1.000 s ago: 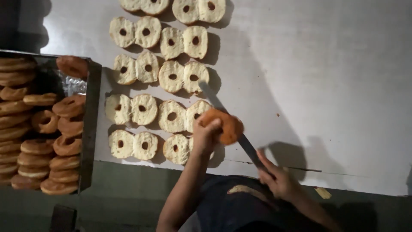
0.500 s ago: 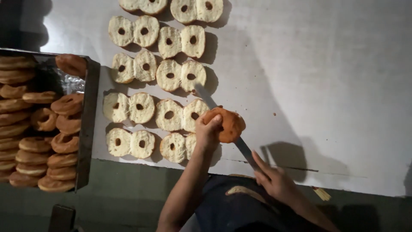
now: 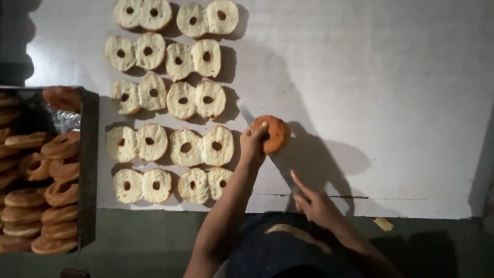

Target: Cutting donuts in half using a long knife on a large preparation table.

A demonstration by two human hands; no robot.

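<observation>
Left hand [image 3: 253, 141] clamped on a brown ring bun [image 3: 272, 134], held just above the white sheet [image 3: 391, 92] near its front edge. Right hand [image 3: 315, 204] grips a long knife [image 3: 267, 149], fingers closed on the handle, blade passing through the bun. Cut halves [image 3: 170, 103] lie in rows at left; tray [image 3: 88, 170] beyond

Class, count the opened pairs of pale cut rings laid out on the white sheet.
10 pairs, in five rows of two: left column running from top to bottom, right column from top to bottom. The top row is cropped; more may lie beyond.
</observation>
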